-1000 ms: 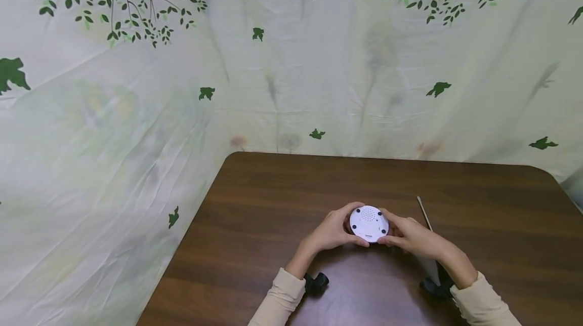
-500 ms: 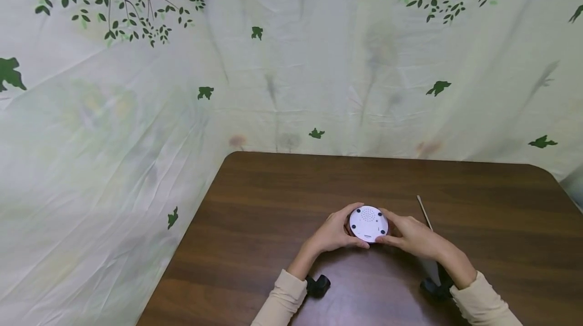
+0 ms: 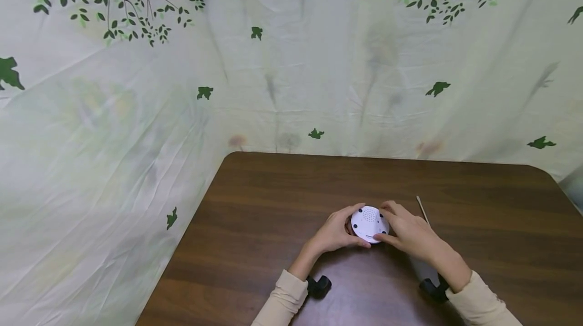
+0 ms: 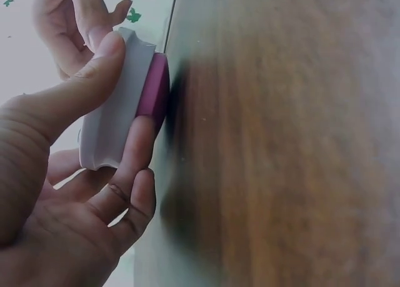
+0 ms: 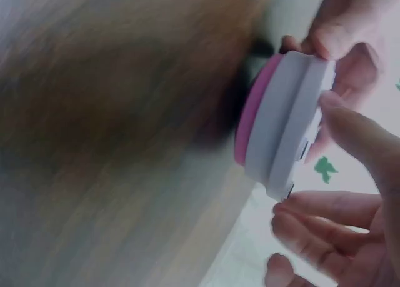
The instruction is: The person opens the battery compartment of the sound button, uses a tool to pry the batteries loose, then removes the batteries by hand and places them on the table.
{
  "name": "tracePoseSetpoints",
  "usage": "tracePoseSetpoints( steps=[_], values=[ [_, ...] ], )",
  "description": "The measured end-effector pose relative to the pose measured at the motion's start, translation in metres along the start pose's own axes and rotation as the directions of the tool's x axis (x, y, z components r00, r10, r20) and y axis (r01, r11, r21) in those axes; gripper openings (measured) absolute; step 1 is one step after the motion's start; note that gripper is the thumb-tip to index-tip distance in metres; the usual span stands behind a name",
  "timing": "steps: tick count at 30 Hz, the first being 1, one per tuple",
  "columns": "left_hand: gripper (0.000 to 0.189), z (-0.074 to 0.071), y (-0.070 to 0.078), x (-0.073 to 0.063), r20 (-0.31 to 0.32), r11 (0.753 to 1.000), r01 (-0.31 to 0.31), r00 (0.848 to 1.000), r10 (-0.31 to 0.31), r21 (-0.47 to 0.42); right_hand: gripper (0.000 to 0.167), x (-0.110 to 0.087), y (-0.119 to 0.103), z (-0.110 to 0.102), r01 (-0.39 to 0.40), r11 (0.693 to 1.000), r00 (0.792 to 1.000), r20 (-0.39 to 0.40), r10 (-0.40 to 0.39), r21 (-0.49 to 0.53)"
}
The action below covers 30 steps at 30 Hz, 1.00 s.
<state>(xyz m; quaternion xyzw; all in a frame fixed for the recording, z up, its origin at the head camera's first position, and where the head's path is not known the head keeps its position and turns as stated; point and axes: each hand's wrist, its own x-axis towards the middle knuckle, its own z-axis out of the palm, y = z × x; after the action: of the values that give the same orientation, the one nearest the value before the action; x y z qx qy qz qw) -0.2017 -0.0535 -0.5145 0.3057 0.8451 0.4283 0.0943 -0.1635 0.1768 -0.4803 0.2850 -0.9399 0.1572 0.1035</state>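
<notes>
A round white device [image 3: 368, 222] with a pink layer underneath sits on the brown table [image 3: 273, 199], its perforated face and small black feet turned up. My left hand [image 3: 339, 230] grips its left side, thumb at the near edge and fingers round the far edge. My right hand [image 3: 407, 232] holds the right side, its thumb on the lower rim and fingers over the upper right edge. In the left wrist view the white shell [image 4: 115, 112] and its pink layer [image 4: 153, 93] lie between my thumb and fingers. The right wrist view shows the device [image 5: 281, 124] edge-on.
A thin pale stick [image 3: 422, 208] lies on the table just right of my right hand. Black wrist-camera mounts [image 3: 319, 285] [image 3: 432, 288] sit under both sleeves. A leaf-printed cloth [image 3: 136, 113] hangs behind and left of the table.
My right hand has shifted up over the device, with its fingers now on the upper right edge and its thumb on the rim. The left hand and the device have hardly moved.
</notes>
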Motion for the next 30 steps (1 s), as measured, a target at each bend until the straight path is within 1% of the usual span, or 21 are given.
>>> tracePoseSetpoints(
  steps=[4, 8, 12, 16, 20, 22, 23, 25, 28, 30],
  values=[
    [0.094, 0.000, 0.001, 0.001, -0.002, 1.000, -0.014, 1.000, 0.014, 0.026, 0.056, 0.001, 0.000, 0.003, 0.083, 0.992, 0.993, -0.070, -0.090, -0.095],
    [0.094, 0.001, 0.002, 0.001, -0.004, 0.999, -0.009, 1.000, 0.010, 0.037, 0.056, 0.000, -0.001, 0.005, 0.125, 0.980, 0.983, -0.114, -0.143, -0.154],
    [0.094, 0.000, 0.004, 0.003, -0.010, 0.998, 0.004, 1.000, -0.003, 0.067, 0.054, 0.001, -0.004, 0.004, 0.135, 0.974, 0.979, -0.128, -0.159, -0.180],
    [0.094, -0.001, 0.007, 0.004, -0.019, 0.993, 0.019, 1.000, -0.017, 0.113, 0.047, 0.003, -0.010, 0.002, 0.130, 0.968, 0.981, -0.117, -0.158, -0.213],
    [0.093, 0.000, 0.010, 0.005, -0.024, 0.989, 0.025, 0.999, -0.022, 0.142, 0.042, 0.005, -0.017, 0.004, 0.149, 0.948, 0.975, -0.121, -0.189, -0.282],
    [0.093, 0.000, 0.012, 0.005, -0.027, 0.989, 0.026, 0.999, -0.022, 0.144, 0.040, 0.005, -0.023, 0.006, 0.157, 0.926, 0.971, -0.115, -0.208, -0.343],
    [0.093, 0.000, 0.013, 0.005, -0.029, 0.989, 0.027, 0.999, -0.023, 0.145, 0.038, 0.005, -0.026, 0.008, 0.160, 0.908, 0.971, -0.106, -0.216, -0.388],
    [0.091, -0.001, 0.015, 0.006, -0.030, 0.989, 0.034, 0.999, -0.030, 0.147, 0.036, 0.003, -0.033, 0.011, 0.172, 0.860, 0.970, -0.069, -0.232, -0.481],
    [0.086, -0.001, 0.017, 0.007, -0.028, 0.986, 0.048, 0.999, -0.044, 0.158, 0.035, 0.000, -0.043, 0.016, 0.192, 0.784, 0.968, -0.015, -0.249, -0.591],
    [0.083, -0.002, 0.017, 0.008, -0.026, 0.985, 0.060, 0.998, -0.057, 0.164, 0.036, -0.001, -0.048, 0.020, 0.194, 0.752, 0.967, -0.007, -0.255, -0.630]
  ],
)
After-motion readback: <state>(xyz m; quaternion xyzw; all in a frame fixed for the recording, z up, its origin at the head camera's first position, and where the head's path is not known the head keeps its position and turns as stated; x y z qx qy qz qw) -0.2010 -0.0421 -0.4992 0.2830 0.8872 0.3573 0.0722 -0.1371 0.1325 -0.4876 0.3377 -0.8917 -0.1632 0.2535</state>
